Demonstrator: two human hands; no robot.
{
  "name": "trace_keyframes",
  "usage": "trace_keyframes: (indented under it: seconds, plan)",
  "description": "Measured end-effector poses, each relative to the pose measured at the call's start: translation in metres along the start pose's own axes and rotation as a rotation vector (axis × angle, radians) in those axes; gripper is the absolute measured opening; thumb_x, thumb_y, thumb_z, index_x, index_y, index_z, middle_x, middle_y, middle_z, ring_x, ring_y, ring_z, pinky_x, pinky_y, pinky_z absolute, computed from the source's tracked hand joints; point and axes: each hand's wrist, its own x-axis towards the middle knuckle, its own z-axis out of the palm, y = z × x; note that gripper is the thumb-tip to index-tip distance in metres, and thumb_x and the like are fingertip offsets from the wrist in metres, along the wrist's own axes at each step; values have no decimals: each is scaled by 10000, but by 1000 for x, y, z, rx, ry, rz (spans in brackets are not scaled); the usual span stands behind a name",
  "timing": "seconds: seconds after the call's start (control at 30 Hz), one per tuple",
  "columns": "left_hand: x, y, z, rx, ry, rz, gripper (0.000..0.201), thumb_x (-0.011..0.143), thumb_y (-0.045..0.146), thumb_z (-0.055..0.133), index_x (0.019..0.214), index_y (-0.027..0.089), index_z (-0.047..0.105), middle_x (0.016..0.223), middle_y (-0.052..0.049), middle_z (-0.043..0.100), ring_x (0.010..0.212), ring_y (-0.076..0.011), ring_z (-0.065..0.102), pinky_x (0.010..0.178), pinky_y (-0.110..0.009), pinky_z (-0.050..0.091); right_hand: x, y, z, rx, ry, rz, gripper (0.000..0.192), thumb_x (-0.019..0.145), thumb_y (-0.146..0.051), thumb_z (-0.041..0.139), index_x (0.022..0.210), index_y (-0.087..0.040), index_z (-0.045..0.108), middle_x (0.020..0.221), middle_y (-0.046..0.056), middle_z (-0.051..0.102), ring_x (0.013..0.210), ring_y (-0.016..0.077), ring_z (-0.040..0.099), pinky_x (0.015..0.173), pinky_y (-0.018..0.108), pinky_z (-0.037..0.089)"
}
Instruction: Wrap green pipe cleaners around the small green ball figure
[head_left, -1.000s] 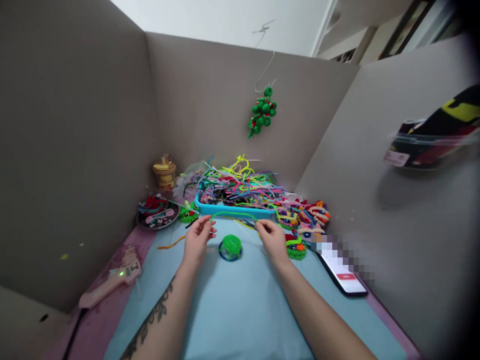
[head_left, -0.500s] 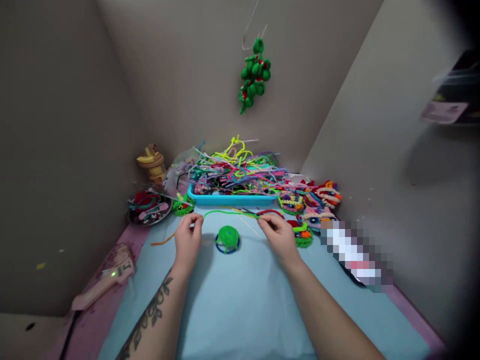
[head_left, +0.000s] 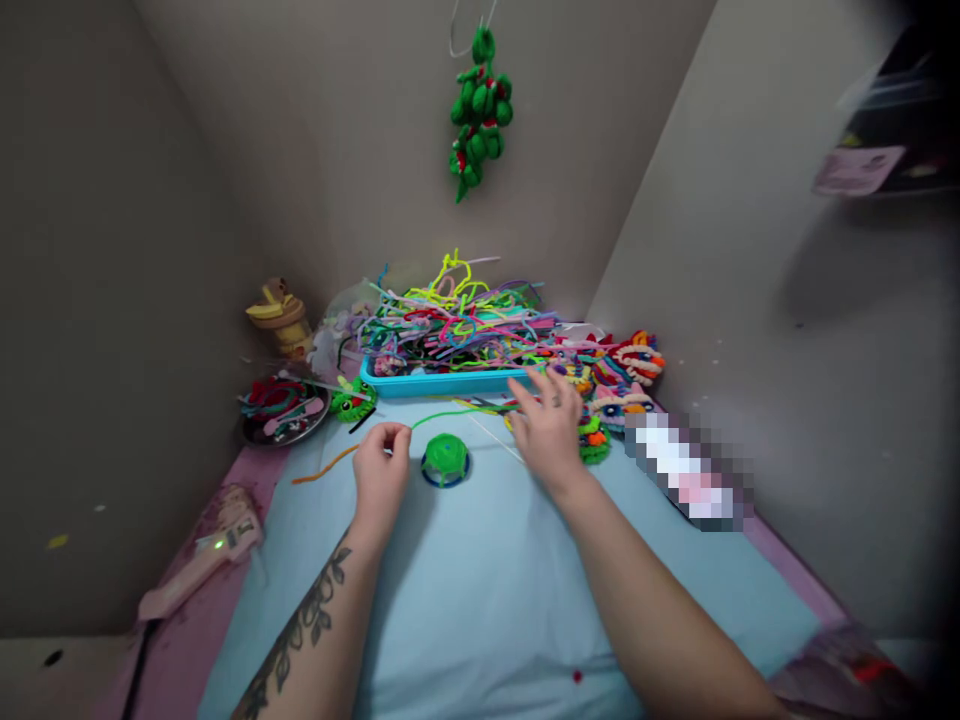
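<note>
Between the thumb and fingertips of my left hand (head_left: 381, 468), one end of a green pipe cleaner (head_left: 450, 413) is pinched. It stretches right toward my right hand (head_left: 549, 430), whose fingers are spread just in front of the tray. Partly under that hand lie what look like scissors (head_left: 487, 405), their handles mostly hidden. On the cloth between both hands sits a round green pipe-cleaner piece (head_left: 447, 453) with a dark blue ring round its base. An orange pipe cleaner (head_left: 322, 470) lies left of my left hand.
A blue tray (head_left: 442, 384) heaped with colourful pipe cleaners stands at the back. Finished fuzzy pieces (head_left: 622, 400) and a pixelated phone-like object (head_left: 686, 475) lie right. At left are a metal dish (head_left: 289, 432) and a pink glue gun (head_left: 217, 560). A green bunch (head_left: 480, 110) hangs above.
My right hand has let go of the pipe cleaner's right end and opened, moving slightly toward the tray. My left hand keeps its pinch. The whole view has shifted a little.
</note>
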Motion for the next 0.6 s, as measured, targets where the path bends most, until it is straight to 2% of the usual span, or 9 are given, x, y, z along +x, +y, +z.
trace_keyframes:
  seconds: [0.07,0.17,0.27,0.37,0.4,0.47,0.53,0.6]
  plan:
    - [-8,7,6,-44,-41,-19,169,780,306,500,729,166,580,689,-14,599,648,-146,549,587,-243,412,-6,-21,6,74,-120,-124,468,807,-203,525,1269,-213,452,1296,91,488,1246,273,313,1028,518,186]
    - [-19,15,10,-97,-137,61,172,807,301,472,757,175,578,715,-17,586,668,-143,544,586,-237,410,-16,-44,15,231,-190,-212,397,849,-204,468,1245,-234,464,1225,59,554,1196,231,398,1046,486,189]
    - [-24,21,8,-103,-213,181,169,815,292,470,736,181,570,711,-20,562,658,-140,530,584,-239,404,-21,-48,20,378,-183,-199,276,869,-189,437,1107,-243,567,1010,49,652,978,194,544,972,412,323]
    - [-21,21,4,-88,-298,254,159,814,295,471,779,190,584,749,-32,581,668,-147,534,582,-249,404,-21,-42,21,448,-195,-150,224,865,-182,438,982,-224,625,879,60,659,863,193,567,825,352,419]
    - [-19,18,4,-67,-314,255,163,812,302,471,831,193,591,786,-40,593,691,-155,542,594,-257,409,-21,-40,20,455,-189,-122,216,862,-182,438,953,-217,631,863,65,653,853,196,565,804,346,425]
    - [-13,11,3,4,-241,189,262,799,330,478,1009,195,558,890,-59,604,745,-178,554,610,-281,414,-20,-38,17,461,-165,-64,202,856,-181,436,908,-206,630,843,68,640,836,195,561,789,338,427]
    - [-8,2,4,102,-197,109,364,773,368,503,1084,182,523,855,-58,604,777,-209,559,675,-326,416,-19,-38,15,477,-147,-20,191,852,-177,428,867,-200,618,822,64,625,813,188,555,772,323,427]
    - [-6,-6,7,122,-266,71,401,752,387,527,1096,181,516,781,-41,608,768,-217,567,691,-335,410,-19,-38,14,502,-151,21,181,846,-173,420,832,-195,599,800,57,608,794,181,549,750,306,424]
